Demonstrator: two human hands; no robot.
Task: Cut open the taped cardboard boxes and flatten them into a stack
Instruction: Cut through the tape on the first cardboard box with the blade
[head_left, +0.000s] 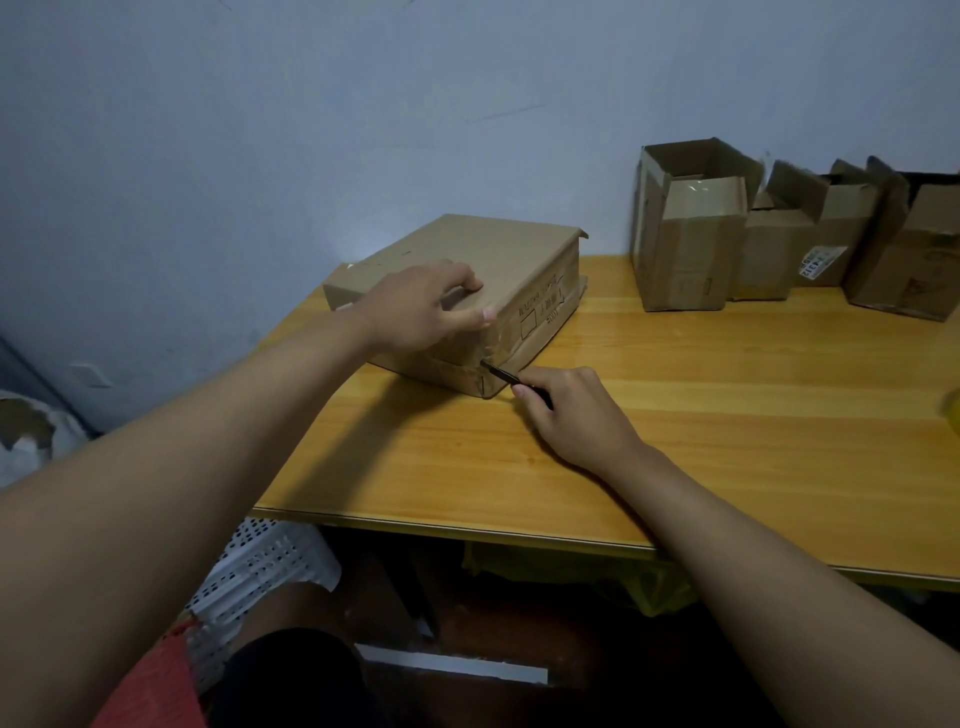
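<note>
1. Flat box (511, 260) lying on the table (675, 415), at its far left corner, close to the wall (311, 130); tape along the near end face, print on the right side face.
2. Left hand (421, 306) resting on top of the box at its near end, fingers curled over the top and thumb down along the near edge, gripping the box.
3. Right hand (566, 410) low on the table just right of the near box corner, fingers clenched round a thin dark cutter (506, 375).
4. Cutter tip touching the taped seam at the near right corner of the box; depth of the cut impossible to tell.
5. Three more boxes in a row at the far right of the table, well apart from the flat one: tall open box (685, 244) nearest, flaps up, middle box (805, 249) bearing a white label, last box (914, 260) cut off by the frame edge.
6. Under the table: white perforated basket (260, 571) on the left, yellow bag (649, 587) in shadow.
7. Red cloth (150, 691) at the bottom left.
</note>
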